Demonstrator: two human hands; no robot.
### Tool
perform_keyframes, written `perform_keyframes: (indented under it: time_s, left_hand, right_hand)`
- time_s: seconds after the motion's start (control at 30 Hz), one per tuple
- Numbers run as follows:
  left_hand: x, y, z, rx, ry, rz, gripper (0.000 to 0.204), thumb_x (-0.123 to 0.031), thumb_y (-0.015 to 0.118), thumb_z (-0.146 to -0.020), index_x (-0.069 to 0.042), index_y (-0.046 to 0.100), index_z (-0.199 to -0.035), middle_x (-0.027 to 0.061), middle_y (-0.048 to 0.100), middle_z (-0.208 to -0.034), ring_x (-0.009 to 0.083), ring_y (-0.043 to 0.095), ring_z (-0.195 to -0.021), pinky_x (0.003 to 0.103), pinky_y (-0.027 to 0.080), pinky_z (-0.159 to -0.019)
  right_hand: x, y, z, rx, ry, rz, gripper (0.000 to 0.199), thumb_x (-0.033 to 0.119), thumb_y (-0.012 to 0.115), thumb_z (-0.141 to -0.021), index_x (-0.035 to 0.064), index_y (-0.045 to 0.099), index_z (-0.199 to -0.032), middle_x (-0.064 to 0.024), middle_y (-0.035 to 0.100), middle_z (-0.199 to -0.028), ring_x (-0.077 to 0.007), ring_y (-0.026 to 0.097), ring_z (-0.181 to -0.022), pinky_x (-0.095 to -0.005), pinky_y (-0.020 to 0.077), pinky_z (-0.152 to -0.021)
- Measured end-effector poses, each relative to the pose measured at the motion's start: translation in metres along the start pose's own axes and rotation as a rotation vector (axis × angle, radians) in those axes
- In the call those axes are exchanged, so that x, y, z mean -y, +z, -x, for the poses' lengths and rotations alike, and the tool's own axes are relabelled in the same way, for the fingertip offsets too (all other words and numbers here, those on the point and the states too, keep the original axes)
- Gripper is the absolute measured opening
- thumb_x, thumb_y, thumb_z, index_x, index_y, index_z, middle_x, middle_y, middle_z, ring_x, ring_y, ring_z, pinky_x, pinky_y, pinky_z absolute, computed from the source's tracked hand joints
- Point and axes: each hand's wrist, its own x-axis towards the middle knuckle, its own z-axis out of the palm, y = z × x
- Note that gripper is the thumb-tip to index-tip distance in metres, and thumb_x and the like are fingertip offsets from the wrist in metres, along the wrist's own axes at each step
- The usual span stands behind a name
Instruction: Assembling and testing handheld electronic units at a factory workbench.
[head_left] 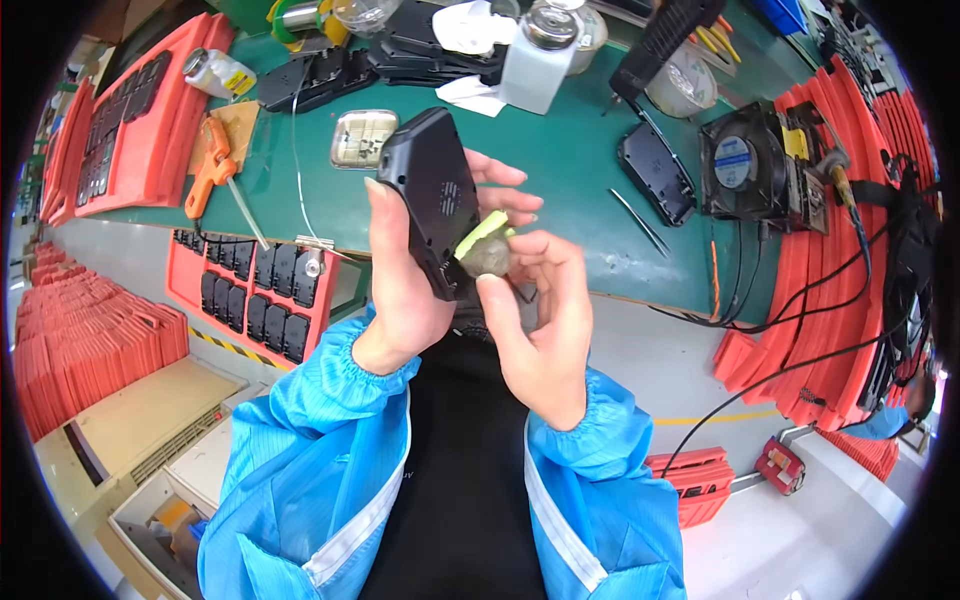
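Observation:
My left hand (408,285) is wrapped round a black plastic housing (436,180), tilted upright over the table's front edge. A small grid of holes shows on the housing's face. My right hand (550,335) pinches a rounded grey-brown wad (488,258) between thumb and fingers. Along the wad's upper side runs a yellow-green strip (480,234). Wad and strip are against, or very near, the housing's right side; whether they touch it I cannot tell. What the wad is made of does not show clearly.
On the green table (560,170) are a small metal tray (364,140), an orange glue gun (211,170), a white pump bottle (541,62), tweezers (640,222), another black housing (656,172) and a fan (742,160) with trailing cables. Red foam trays (150,140) stand at both sides.

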Motion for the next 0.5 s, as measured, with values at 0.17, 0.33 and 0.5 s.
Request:
perform_keyframes:
  time_s: [0.17, 0.33, 0.5]
  left_hand:
    - [0.002, 0.000, 0.003, -0.008, 0.018, 0.020, 0.100, -0.086, 0.023, -0.097, 0.001, 0.048, -0.139, 0.0197, 0.061, -0.131, 0.0324, 0.067, -0.116, 0.047, 0.057, -0.098]
    - [-0.002, 0.001, 0.007, 0.000, 0.037, -0.155, 0.103, -0.088, 0.025, -0.096, 0.003, 0.046, -0.142, 0.0197, 0.059, -0.131, 0.0310, 0.068, -0.114, 0.045, 0.058, -0.094]
    - [0.001, -0.002, 0.007, 0.015, 0.041, -0.201, 0.107, -0.089, 0.029, -0.094, 0.004, 0.045, -0.143, 0.0209, 0.059, -0.130, 0.0329, 0.069, -0.111, 0.045, 0.059, -0.091]
  right_hand:
    - [0.008, -0.003, -0.008, 0.062, -0.016, 0.195, 0.032, 0.000, 0.074, -0.092, -0.0031, 0.058, -0.120, -0.0092, 0.066, -0.103, -0.0152, 0.064, -0.086, -0.0300, 0.0531, -0.077]
    - [0.015, -0.001, -0.010, 0.112, 0.040, 0.190, 0.027, 0.002, 0.076, -0.090, -0.0049, 0.062, -0.112, -0.0083, 0.064, -0.098, -0.0143, 0.062, -0.082, -0.0285, 0.0511, -0.072]
    - [0.009, -0.010, -0.011, 0.155, 0.014, 0.177, 0.025, 0.003, 0.076, -0.091, -0.0052, 0.062, -0.111, -0.0071, 0.063, -0.095, -0.0130, 0.059, -0.079, -0.0273, 0.0494, -0.070]
